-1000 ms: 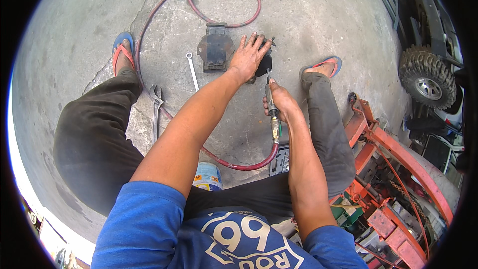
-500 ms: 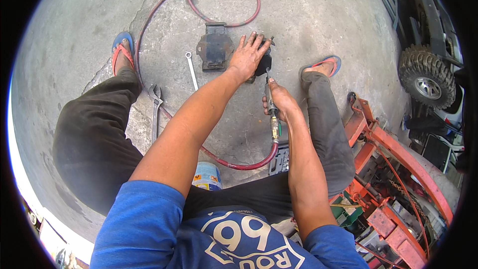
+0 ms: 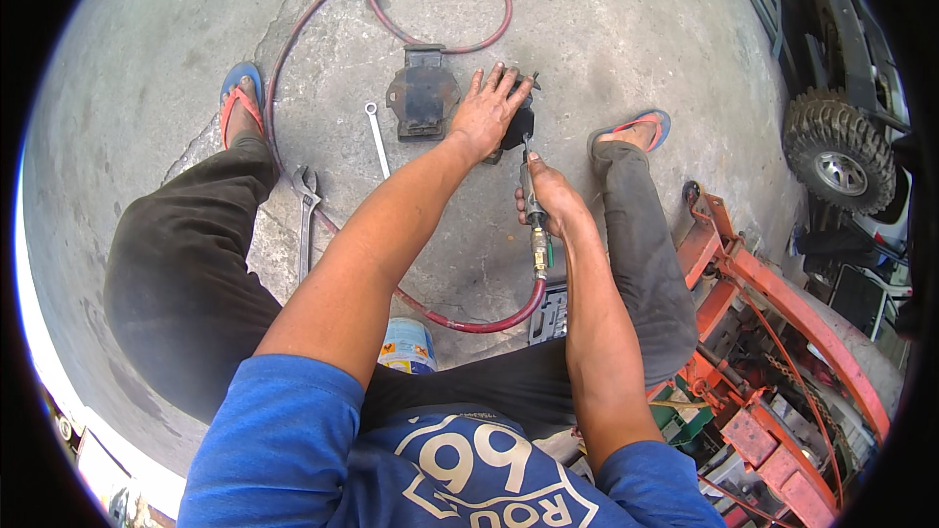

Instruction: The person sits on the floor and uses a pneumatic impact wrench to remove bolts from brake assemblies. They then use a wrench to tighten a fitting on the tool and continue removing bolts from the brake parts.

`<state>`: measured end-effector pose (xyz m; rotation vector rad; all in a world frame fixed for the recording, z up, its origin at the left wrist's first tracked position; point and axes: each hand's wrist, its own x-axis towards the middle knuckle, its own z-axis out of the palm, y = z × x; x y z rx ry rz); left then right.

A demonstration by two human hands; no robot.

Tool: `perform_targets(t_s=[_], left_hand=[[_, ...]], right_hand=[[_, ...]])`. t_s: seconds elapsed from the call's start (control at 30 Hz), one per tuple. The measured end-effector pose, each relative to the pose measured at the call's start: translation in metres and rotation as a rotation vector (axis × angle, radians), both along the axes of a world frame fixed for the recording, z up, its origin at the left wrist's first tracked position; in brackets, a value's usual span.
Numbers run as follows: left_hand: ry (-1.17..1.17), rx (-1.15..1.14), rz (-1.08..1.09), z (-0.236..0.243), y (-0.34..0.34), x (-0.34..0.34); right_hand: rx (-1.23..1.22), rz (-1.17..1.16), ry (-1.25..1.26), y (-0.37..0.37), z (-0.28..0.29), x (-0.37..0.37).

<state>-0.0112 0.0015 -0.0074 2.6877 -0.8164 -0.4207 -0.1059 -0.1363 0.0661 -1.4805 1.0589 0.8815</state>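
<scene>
Head view: a black part (image 3: 522, 126) lies under the splayed left hand (image 3: 486, 115), right hand (image 3: 551, 193) clasping a tool (image 3: 536, 217).

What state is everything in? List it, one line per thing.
Left hand, spread over a black part
Right hand, closed around the air tool
Air tool, gripped, tip at that part
Hose, joined to the tool, looped
Other black part, lying flat, not held
Spanner, lying loose, partly hidden
Adjustable wrench, lying loose, jaws open
Bucket, partly hidden, contents unclear
Flip-flops, worn
Tyre, mounted
</scene>
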Motion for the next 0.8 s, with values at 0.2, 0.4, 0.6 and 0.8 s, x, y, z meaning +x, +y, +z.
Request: perform_targets(t_s=[0.2,0.4,0.6,0.8], left_hand=[[-0.017,0.002,0.004,-0.0016,-0.0005,-0.0003],[-0.030,-0.001,0.001,-0.0028,-0.0001,-0.0012],[-0.035,-0.001,0.003,-0.0042,-0.0005,-0.0012],[-0.024,-0.018,0.015,-0.0041,-0.0006,-0.0009]], right_hand=[[0.001,0.000,-0.004,0.0005,0.0006,-0.0027],[0.017,-0.013,-0.006,-0.0029,-0.0032,-0.0030],[-0.002,0.004,0.005,-0.0035,-0.0030,0.0001],[-0.003,0.009,0.004,-0.0015,0.0009,-0.0012]])
